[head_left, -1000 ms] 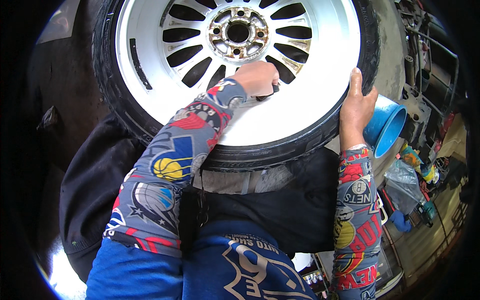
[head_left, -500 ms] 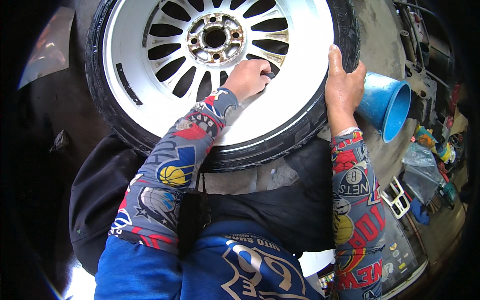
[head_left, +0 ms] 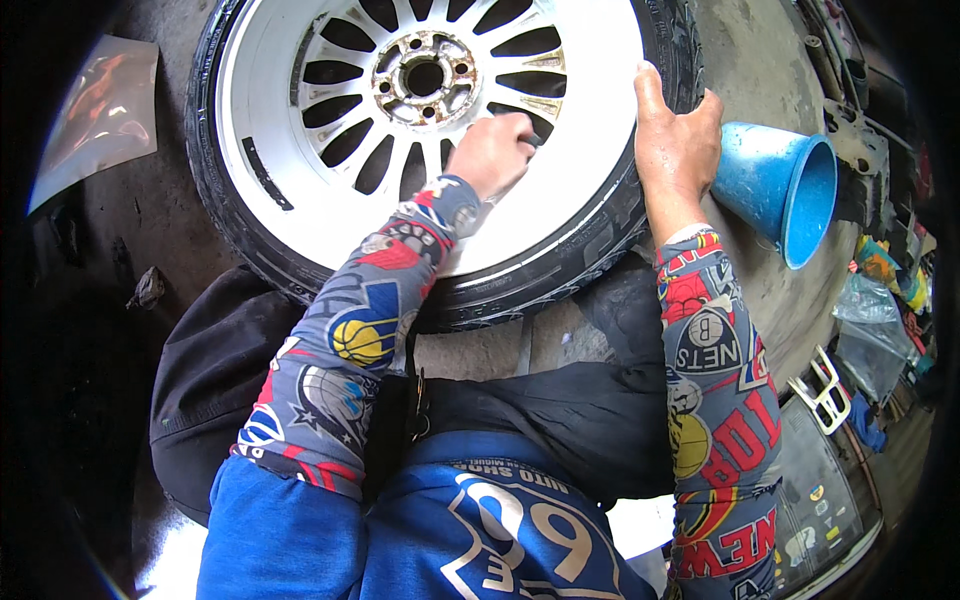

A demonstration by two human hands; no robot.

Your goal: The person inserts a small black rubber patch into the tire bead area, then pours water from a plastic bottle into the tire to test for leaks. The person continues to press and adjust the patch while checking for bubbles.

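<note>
In front of me is a wheel: a white alloy rim [head_left: 575, 185] with many spokes and a rusty hub, fitted with a black tyre [head_left: 530, 292]. My left hand [head_left: 494, 156] is over the lower spokes, right of the hub's underside, its fingers closed on a small dark pad [head_left: 531, 140] held against the rim. The hand is slightly blurred and covers most of the pad. My right hand [head_left: 679, 142] grips the tyre at its right side, with the thumb along the sidewall near the rim's edge and the fingers bent around the tread. The skin looks wet.
A blue bucket [head_left: 768, 185] lies tipped beside my right hand, mouth turned right. Further right are metal parts [head_left: 858, 150], a clear plastic bag [head_left: 868, 325] and a white frame-like piece [head_left: 824, 392]. A clear sheet [head_left: 105, 125] lies at the far left, above a dark lump [head_left: 147, 288].
The whole view has shifted a little, with the bucket further right in it. My left hand stays on the rim, with a small movement. My right hand still grips the tyre.
</note>
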